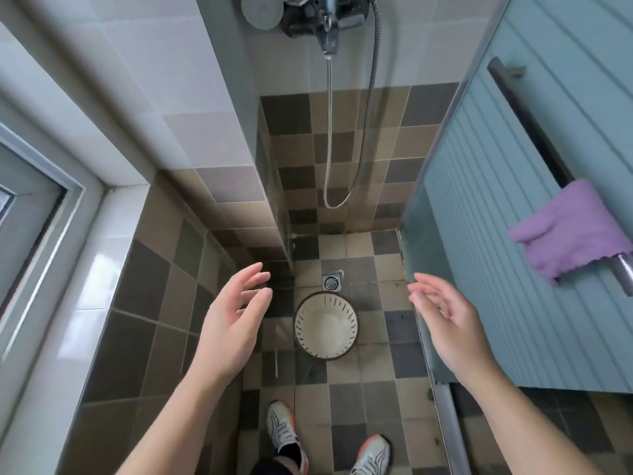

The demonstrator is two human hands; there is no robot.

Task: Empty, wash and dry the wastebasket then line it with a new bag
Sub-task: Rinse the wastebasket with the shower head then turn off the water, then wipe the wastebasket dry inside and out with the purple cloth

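Note:
A round cream wastebasket (325, 325) with slotted sides and a dark rim stands upright on the tiled shower floor, with nothing inside it. Just behind it lies a square metal floor drain (331, 282). My left hand (234, 317) hovers to the left of the basket, fingers relaxed and spread, holding nothing. My right hand (445, 320) hovers to its right, also relaxed and holding nothing. Both hands are well above the basket and apart from it.
A shower mixer (325, 18) with a metal hose (330, 138) hangs on the wall above. A frosted glass door (513, 200) stands at the right, with a purple cloth (575, 228) draped over its bar handle. A window frame (51, 207) is at the left. My shoes (284, 437) stand below.

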